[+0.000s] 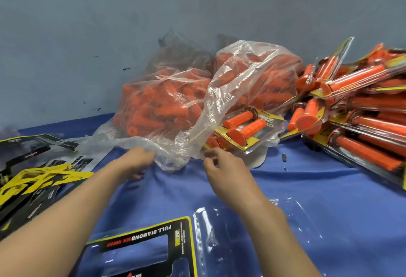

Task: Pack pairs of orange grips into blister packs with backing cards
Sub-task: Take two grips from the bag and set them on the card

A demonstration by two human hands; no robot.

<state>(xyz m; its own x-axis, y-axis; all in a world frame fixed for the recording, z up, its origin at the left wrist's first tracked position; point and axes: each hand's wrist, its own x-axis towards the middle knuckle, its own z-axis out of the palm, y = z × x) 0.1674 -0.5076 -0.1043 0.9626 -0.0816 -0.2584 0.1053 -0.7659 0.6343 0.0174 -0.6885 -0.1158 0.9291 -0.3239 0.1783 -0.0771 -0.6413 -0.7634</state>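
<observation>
- Now left hand (136,162) grips near rim of plastic bag (219,109) w/ orange grips (169,112), mid-far on bench (307,188).
- Also right hand (222,167) pinches same rim.
- Near: backing card (140,235) & empty blister pack (252,232); far right: finished packs (362,112).

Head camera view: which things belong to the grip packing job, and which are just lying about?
Job: bag of loose grips, second bag, backing card, clear blister shell, stack of spare cards, pile of finished packs.
Lying about: small dark scrap on the blue cloth, scuffed wall.
</observation>
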